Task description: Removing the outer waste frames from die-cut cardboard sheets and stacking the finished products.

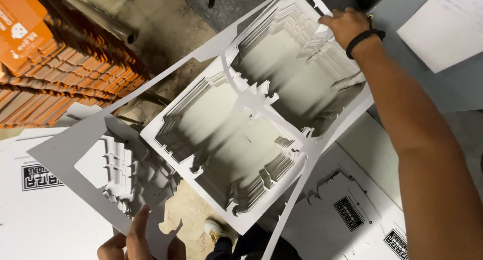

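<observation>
The right hand (347, 24), a black band at its wrist, was closed on the far upper edge of a thick stack of die-cut grey card sheets (251, 134), fingers curled over the rim and pinching it. The left hand (136, 240), low in the view, gripped the near lower corner of the same stack, one finger laid up along the card and the rest folded under; how tightly it pressed could not be told. Between the two hands the stack hung tilted in the air above the floor, well clear of any surface. Its box-shaped middles were already gone: three large windows stood open through many layers, leaving only a thin web of waste frame, which sagged and fanned apart at the edges. By that showing the pieces had been stripped out, and the leftover skeleton had not yet been put aside. Under the stack lay white printed sheets (40, 209) with square black code marks, more of them at the right (362, 209). A pile of flattened orange cartons (55, 64) stood at the upper left, and a shoe (215, 231) showed on the mottled floor (166, 28) below.
</observation>
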